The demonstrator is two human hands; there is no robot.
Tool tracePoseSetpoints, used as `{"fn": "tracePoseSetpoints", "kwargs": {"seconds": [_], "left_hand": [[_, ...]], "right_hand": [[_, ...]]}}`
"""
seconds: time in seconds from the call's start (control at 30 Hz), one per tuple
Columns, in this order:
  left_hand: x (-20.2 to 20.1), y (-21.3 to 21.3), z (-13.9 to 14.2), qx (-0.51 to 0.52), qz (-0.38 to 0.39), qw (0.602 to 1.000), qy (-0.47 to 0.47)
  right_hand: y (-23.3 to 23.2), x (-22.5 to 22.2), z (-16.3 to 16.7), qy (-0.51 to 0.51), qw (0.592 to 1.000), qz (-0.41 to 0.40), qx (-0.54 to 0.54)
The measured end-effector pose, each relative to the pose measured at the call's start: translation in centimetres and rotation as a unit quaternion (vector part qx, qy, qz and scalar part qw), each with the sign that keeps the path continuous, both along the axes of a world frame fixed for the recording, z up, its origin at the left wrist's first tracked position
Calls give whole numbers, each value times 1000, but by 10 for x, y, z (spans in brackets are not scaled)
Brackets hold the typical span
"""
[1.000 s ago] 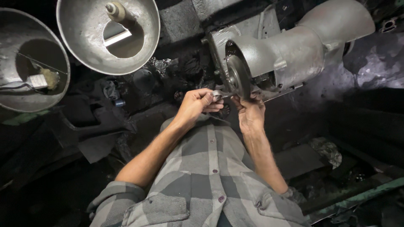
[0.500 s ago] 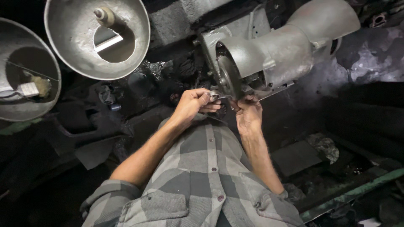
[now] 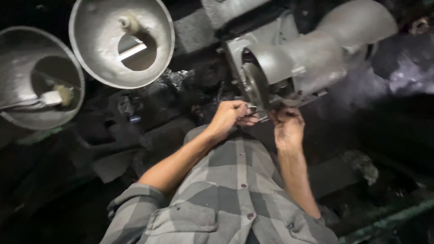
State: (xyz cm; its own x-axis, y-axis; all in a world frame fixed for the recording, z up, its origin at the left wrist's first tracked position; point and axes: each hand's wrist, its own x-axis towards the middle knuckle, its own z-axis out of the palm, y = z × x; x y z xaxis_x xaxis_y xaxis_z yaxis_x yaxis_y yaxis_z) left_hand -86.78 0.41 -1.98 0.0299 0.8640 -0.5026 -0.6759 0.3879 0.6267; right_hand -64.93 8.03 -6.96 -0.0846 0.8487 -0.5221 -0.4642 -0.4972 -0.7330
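Observation:
A grey bench grinder (image 3: 312, 58) stands ahead of me, its round grinding wheel (image 3: 256, 86) facing my hands. My left hand (image 3: 230, 116) and my right hand (image 3: 287, 126) are together just below the wheel, both pinching a small metal piece (image 3: 252, 109) held against the wheel's lower edge. The piece is mostly hidden by my fingers. My forearms come up from a grey checked shirt (image 3: 226, 199) at the bottom of the view.
Two large metal bowls stand at the left: one (image 3: 121, 41) with a slot cut in it, another (image 3: 38, 79) at the far left with a small pale block inside. Dark, grimy clutter (image 3: 149, 113) covers the surface around the grinder.
The view has shifted slightly; the bowls and grinder sit a little differently in frame. My hands stay at the wheel with the small piece.

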Motion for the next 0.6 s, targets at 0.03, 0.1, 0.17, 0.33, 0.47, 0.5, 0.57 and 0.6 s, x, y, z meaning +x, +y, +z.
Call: {"fn": "tracePoseSetpoints", "kwargs": {"seconds": [0.03,0.1,0.17,0.33,0.47,0.5,0.57,0.6], "left_hand": [[0,-2,1,6,7,1000,-11],[-1,-6,1,-6,12,1000,-9],[-2,-9,2,-7,18,1000,-15],[-12,-19,1,-19,25,999,5],[-21,-27,0,0,38,999,13],[-23,-29,0,-1,40,999,19],[-26,-33,-1,-2,40,999,27],[-28,-35,-1,-2,36,999,28]], "right_hand": [[0,-2,1,6,1000,9,2],[1,-5,4,10,1000,15,12],[1,-10,6,-6,1000,0,-2],[0,-28,5,7,1000,-3,2],[-4,-39,6,15,1000,13,-3],[-5,-41,7,22,1000,21,-6],[-9,-44,8,9,1000,21,-13],[-11,-46,8,4,1000,22,-17]]}}
